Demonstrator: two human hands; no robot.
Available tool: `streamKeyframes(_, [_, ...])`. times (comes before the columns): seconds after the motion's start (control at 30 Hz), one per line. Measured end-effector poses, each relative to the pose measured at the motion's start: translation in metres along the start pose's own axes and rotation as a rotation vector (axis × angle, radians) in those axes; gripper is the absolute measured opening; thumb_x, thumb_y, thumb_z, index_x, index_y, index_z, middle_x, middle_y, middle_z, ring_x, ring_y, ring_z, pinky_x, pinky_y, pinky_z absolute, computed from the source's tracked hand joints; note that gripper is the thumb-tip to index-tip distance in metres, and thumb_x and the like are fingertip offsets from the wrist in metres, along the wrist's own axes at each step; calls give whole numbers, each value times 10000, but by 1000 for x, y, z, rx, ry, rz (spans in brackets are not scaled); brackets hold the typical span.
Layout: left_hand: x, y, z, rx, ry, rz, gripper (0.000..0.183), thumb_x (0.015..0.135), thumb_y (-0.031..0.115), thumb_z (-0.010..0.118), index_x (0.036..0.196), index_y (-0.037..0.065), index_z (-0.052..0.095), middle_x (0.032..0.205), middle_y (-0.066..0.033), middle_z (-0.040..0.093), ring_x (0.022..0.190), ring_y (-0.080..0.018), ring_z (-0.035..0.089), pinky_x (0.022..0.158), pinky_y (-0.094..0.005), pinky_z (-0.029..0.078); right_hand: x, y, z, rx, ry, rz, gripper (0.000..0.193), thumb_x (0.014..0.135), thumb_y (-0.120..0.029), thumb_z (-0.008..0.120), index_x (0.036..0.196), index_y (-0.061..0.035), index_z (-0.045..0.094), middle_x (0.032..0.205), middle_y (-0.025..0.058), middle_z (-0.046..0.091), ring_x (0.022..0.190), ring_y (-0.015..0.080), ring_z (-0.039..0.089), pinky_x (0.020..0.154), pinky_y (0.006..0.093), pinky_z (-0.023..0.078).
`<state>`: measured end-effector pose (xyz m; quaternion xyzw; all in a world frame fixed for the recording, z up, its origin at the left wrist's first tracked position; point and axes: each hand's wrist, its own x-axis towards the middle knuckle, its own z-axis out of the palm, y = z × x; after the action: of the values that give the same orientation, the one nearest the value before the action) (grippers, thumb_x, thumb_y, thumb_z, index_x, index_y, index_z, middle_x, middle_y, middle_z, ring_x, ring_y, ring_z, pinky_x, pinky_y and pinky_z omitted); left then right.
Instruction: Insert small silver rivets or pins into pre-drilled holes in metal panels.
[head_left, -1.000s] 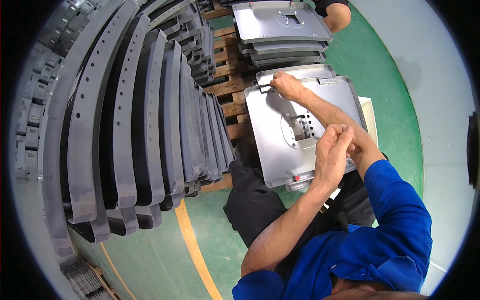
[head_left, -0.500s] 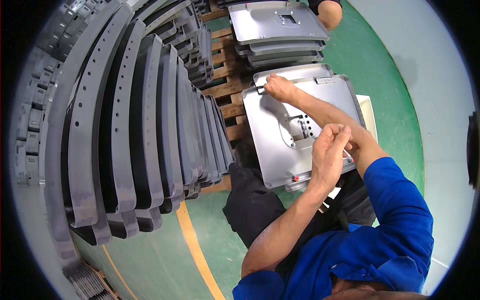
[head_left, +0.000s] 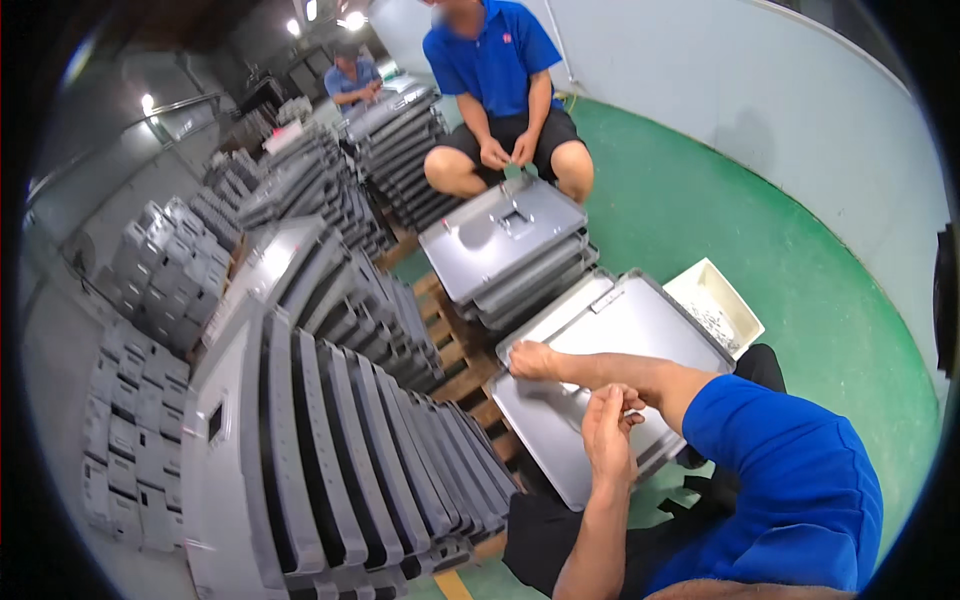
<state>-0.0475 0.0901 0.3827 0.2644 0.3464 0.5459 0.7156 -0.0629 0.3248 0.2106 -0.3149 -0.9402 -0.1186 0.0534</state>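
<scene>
A grey sheet-metal panel (head_left: 545, 435) with a turned-up rim lies on top of a stack in front of me. My right hand (head_left: 535, 361), reaching across from the right, is closed at the panel's far-left edge. Whatever its fingers hold is hidden. Nearer to me, my left hand (head_left: 608, 432) is raised over the panel, its fingers curled together with the thumb. Anything in this pinch is too small to make out. My forearms cover the middle of the panel.
A cream bin (head_left: 716, 310) of small metal parts stands to the right. Tall rows of grey panels (head_left: 330, 440) stand at left beside a wooden pallet (head_left: 445, 335). Across another panel stack (head_left: 505, 235) squats a co-worker (head_left: 505, 90); another person (head_left: 352, 80) works farther back.
The view has tilted up, bringing the co-workers and the bin's contents into sight. My right hand stays at the panel's far-left edge. The small dark-tipped piece there is no longer visible.
</scene>
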Motion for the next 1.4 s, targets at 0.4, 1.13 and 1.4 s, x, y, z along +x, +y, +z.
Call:
streamKeyframes(0.4, [14, -3, -2, 45, 17, 63, 181, 985, 219, 462, 991, 58, 544, 896, -53, 600, 792, -143, 573, 695, -277, 437, -45, 34, -54, 497, 87, 144, 132, 741, -105, 598, 829, -11, 626, 796, 206, 617, 780, 385, 628, 711, 448, 539])
streamKeyframes(1.13, [49, -101, -47, 589, 241, -173, 193, 938, 232, 564, 976, 44, 545, 853, -72, 577, 753, -174, 552, 656, -286, 420, -544, 162, 156, 628, -318, 1289, 483, 780, -42, 570, 1259, -110, 567, 1122, 225, 582, 1045, 367, 587, 891, 438, 504])
streamKeyframes(1.4, [65, -106, -52, 661, 210, -151, 211, 947, 187, 575, 1083, 27, 559, 987, -96, 578, 925, -206, 551, 821, -375, 467, -510, 197, 253, 525, -547, 1079, 736, 787, -8, 604, 1419, -325, 401, 1397, 190, 325, 1229, 393, 417, 916, 508, 474])
